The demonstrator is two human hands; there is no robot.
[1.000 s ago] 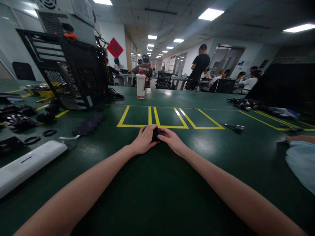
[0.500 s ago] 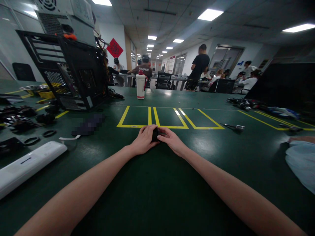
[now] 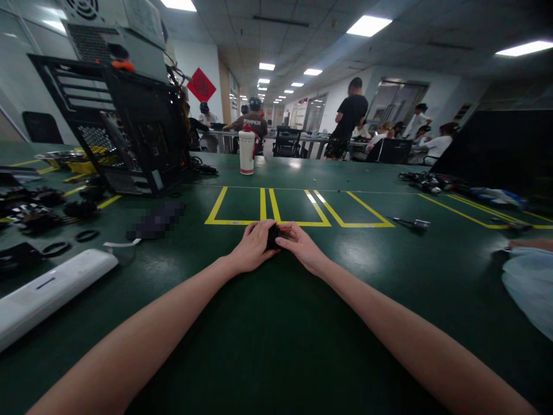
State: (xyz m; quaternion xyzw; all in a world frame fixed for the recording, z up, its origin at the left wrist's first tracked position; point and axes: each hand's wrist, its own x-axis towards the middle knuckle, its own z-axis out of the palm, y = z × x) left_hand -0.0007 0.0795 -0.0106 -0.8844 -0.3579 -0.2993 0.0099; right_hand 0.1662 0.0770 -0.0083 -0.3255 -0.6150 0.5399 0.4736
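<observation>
Both my arms reach forward over the green table (image 3: 276, 323). My left hand (image 3: 250, 246) and my right hand (image 3: 302, 246) meet in the middle, fingers curled around a small black object (image 3: 272, 236) held between them. Most of that object is hidden by my fingers, so I cannot name it. The hands rest on the tabletop just in front of the yellow taped rectangles (image 3: 276, 207).
An open black computer case (image 3: 125, 127) stands at the back left, with black parts (image 3: 34, 213) and rings beside it. A long white device (image 3: 47, 291) lies at the left. A white bottle (image 3: 247, 150) and a metal tool (image 3: 412, 223) sit farther off. A co-worker's sleeve (image 3: 527, 288) is at the right.
</observation>
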